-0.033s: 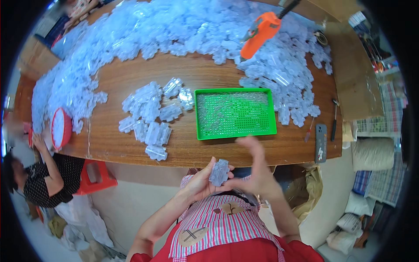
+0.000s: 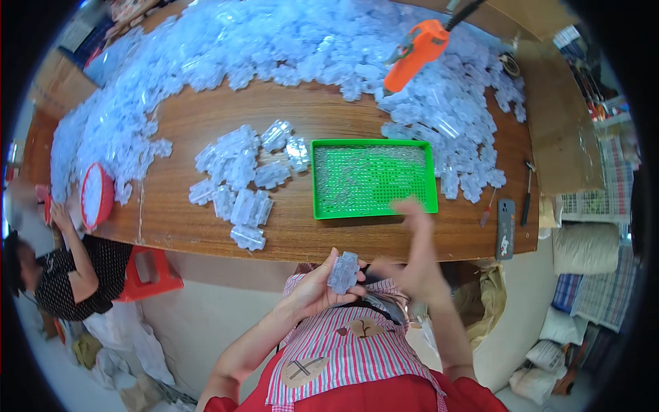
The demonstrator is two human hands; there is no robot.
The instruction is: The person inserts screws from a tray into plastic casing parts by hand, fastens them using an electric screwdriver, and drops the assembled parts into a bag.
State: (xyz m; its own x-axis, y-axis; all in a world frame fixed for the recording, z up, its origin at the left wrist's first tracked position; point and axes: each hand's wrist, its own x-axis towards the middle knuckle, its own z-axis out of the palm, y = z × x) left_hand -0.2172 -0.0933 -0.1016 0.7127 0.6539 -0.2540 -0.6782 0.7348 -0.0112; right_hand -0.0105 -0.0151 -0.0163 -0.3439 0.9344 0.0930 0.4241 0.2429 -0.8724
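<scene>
A clear, bluish plastic part (image 2: 343,272) with a notched outline rests in my left hand (image 2: 321,280), gripped by the thumb and fingers in front of my striped apron. My right hand (image 2: 414,264) is blurred by motion, fingers apart and nothing seen in them. Its fingertips reach over the near edge of a shallow green tray (image 2: 435,180). Many thin, silvery pieces, too small to make out singly, lie in that tray. Left of it on the table is a small group of similar clear parts (image 2: 232,159).
A big heap of clear parts (image 2: 206,51) runs along the table's (image 2: 329,113) far side. An orange power screwdriver (image 2: 416,56) hangs above it. A phone (image 2: 505,230) and hammer (image 2: 527,196) lie at right. At left, a person (image 2: 68,278) sits near a red bowl (image 2: 106,199).
My right hand has moved away from the clear part in my left hand, up and slightly right over the tray's near edge. The left hand keeps its hold.
</scene>
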